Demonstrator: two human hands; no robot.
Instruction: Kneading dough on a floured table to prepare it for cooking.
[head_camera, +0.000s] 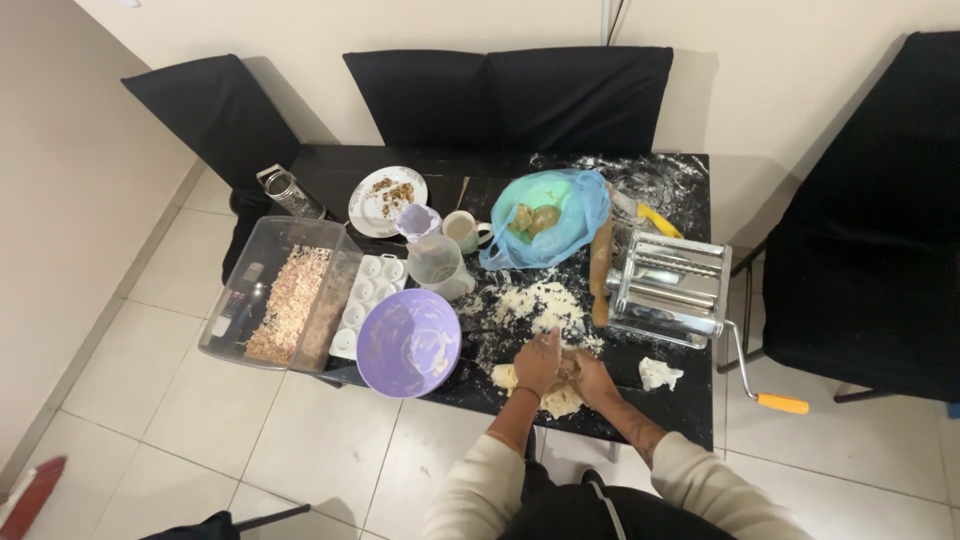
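Dough (560, 398) lies at the near edge of the black tabletop (690, 410), a pale flattened piece with both hands on top of it. The left hand (538, 362) is curled over the dough's left part, fingers bent down and pressing into it. The right hand (592, 378) sits just beside it, touching the left, fingers closed around the dough's upper right part (how firmly it grips cannot be told at this size). Both hands are dusted with flour, and both sleeves are light-coloured.

Just beyond the hands is a loose heap of flour crumbs (540, 303) spread over the tabletop. To the right stands a metal pasta machine (668, 285) with a long crank ending in an orange handle (782, 403), which sticks out past the tabletop's edge. A wooden rolling pin (601, 270) lies between the crumbs and the machine. A small crumpled white scrap (658, 374) lies near the right hand.

To the left of the hands sits a purple bowl (408, 342), smeared inside, and beside it a white moulded tray (367, 290) with round hollows. Farther left is a clear plastic box (275, 295) holding shredded pinkish material. Behind these stand a clear jug (436, 262), a mug (462, 230), a plate (386, 200) with crumbs of food, and a metal grater (290, 192). A blue plastic bag (550, 215) holds round lumps of dough.
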